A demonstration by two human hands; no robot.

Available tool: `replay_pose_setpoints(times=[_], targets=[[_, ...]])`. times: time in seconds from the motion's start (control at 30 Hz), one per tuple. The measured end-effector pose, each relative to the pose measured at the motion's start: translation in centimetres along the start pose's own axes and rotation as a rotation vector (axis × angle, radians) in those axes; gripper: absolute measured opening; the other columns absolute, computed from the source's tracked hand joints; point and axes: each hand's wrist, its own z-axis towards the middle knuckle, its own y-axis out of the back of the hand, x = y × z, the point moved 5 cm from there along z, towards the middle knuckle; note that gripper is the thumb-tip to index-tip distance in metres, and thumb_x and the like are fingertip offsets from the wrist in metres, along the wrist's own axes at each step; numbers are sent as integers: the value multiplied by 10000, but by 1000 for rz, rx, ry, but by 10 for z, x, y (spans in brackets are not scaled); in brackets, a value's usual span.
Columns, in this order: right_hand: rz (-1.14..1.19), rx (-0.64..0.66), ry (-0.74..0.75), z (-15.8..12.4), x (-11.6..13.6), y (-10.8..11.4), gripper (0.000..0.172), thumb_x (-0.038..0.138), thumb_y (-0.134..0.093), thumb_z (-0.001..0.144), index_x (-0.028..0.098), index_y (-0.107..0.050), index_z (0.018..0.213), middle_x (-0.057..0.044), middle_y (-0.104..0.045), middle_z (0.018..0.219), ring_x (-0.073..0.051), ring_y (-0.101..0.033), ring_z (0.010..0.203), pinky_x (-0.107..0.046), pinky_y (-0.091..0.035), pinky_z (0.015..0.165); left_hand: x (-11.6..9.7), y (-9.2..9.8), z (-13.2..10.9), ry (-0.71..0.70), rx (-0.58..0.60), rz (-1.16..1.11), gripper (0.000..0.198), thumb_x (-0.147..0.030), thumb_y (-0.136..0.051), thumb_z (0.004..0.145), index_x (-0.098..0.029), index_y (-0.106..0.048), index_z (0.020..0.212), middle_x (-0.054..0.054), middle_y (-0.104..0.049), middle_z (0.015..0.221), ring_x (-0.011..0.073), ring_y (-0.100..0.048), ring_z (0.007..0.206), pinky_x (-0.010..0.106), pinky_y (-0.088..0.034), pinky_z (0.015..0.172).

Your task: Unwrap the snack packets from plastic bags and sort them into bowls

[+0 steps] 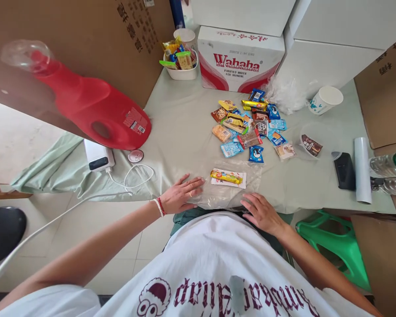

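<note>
My left hand [184,193] lies with fingers spread on the left part of a clear plastic sheet or bag [214,199]. My right hand [261,213] is at the table's front edge, by the right side of the plastic, its fingers apart and holding nothing. Between the hands, a yellow-wrapped snack [229,177] rests on a white printed card [241,182] on the plastic. Beyond them is a pile of small wrapped snacks [250,138]. Right of the pile, a brown cocoa packet [311,145] sits in a clear container.
A red bottle [102,105], a white power bank [98,155] and its cable are at left. Behind stand a white snack basket [182,73] and a Wahaha box [239,61]. At right are a paper cup [325,100], a black object [344,171] and a white roll [363,171].
</note>
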Motion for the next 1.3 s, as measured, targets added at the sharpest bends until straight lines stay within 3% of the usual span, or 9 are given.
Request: replay_pose_setpoints(times=[0.13, 0.27, 0.5, 0.67, 0.83, 1.03, 1.1, 1.17, 1.3], targets=[[-1, -65, -96, 3, -11, -11, 265, 145, -526, 1020, 208, -693, 1216, -122, -707, 1215, -250, -638, 1097, -445, -571, 946, 13, 5, 11, 99, -87, -81, 292, -417, -525, 1017, -256, -708, 1177, 99, -641, 1483, 249, -572, 1400, 530, -297, 1267], [251, -26, -201, 26, -22, 5, 224, 234, -502, 1047, 218, -718, 1104, -99, -732, 1104, -215, -659, 992, -391, -576, 888, 17, 25, 27, 173, -125, -231, 372, -441, -457, 1043, -247, -765, 966, 86, -714, 1365, 227, -643, 1281, 455, -426, 1179], [548, 9, -572, 46, -58, 24, 353, 483, -505, 1017, 206, -722, 1049, -63, -739, 942, -195, -689, 844, -330, -574, 799, 28, 48, 53, 323, -289, -429, 426, -520, -452, 1005, -245, -775, 1045, 96, -782, 1191, 246, -682, 1131, 432, -524, 1045], [529, 34, -822, 43, -83, 12, 401, 500, -447, 1003, 204, -694, 1115, -25, -710, 801, -190, -639, 682, -303, -543, 659, 47, 36, 69, 644, -391, -332, 309, -439, -511, 946, -235, -742, 956, 67, -769, 949, 236, -687, 954, 395, -554, 916], [-37, 44, -738, 78, -83, 39, 378, 344, -419, 1040, 161, -731, 1150, -150, -718, 1057, -301, -636, 1012, -388, -515, 818, 56, 20, 84, 777, -428, -229, 196, -357, -593, 871, -214, -701, 950, 82, -707, 891, 291, -646, 978, 464, -524, 938], [-75, 185, -549, 168, -73, 20, 577, 425, -641, 981, 128, -573, 1471, -166, -674, 1304, -342, -517, 1245, -436, -460, 1039, 62, 19, 89, 842, -449, -97, 585, -318, -692, 787, -174, -571, 1341, 146, -616, 1265, 319, -593, 1177, 475, -490, 1058], [-66, 267, -592, 188, -77, 9, 633, 385, -714, 934, 103, -562, 1481, -168, -706, 1247, -339, -544, 1230, -418, -467, 1021, 63, 18, 90, 824, -401, -69, 502, -308, -696, 790, -189, -612, 1270, 127, -633, 1194, 313, -607, 1137, 472, -499, 1032], [-5, 338, -585, 199, -76, 4, 454, 272, -653, 966, 107, -649, 1389, -136, -750, 1115, -299, -619, 1126, -368, -486, 954, 64, 18, 91, 805, -370, -56, 301, -309, -681, 811, -210, -667, 1095, 106, -649, 1092, 304, -621, 1071, 464, -515, 975], [119, 388, -411, 195, -50, 9, 368, 163, -491, 1028, 213, -739, 1295, -49, -762, 1079, -195, -684, 975, -267, -482, 854, 64, 16, 92, 803, -372, -42, 92, -330, -642, 861, -240, -660, 865, 98, -655, 1032, 307, -613, 1052, 459, -512, 925]])
